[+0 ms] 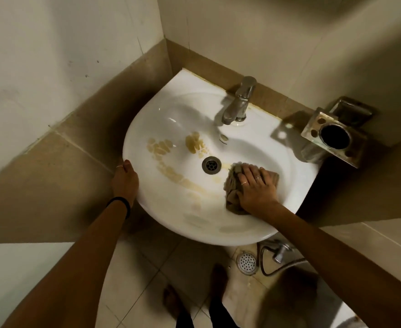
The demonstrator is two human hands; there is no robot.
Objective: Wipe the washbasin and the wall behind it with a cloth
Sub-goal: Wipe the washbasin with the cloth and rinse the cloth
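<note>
A: What surrounds the hands?
B: Beyond the right hand (256, 185), a chrome tap (238, 101); farther right, a square metal toothbrush holder (334, 138).
A: And the cloth?
B: The right hand presses flat, fingers spread, on a crumpled brown cloth (233, 197) inside the white ceramic washbasin (171, 114), lying lengthwise from drain (211, 164) towards the front rim. The left hand (125, 179) grips the basin's left edge.

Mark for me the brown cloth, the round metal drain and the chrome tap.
brown cloth (232, 200), head view, on the bunched fold left of the right hand.
round metal drain (211, 164), head view, on its grate centre.
chrome tap (239, 100), head view, on the body.
</note>
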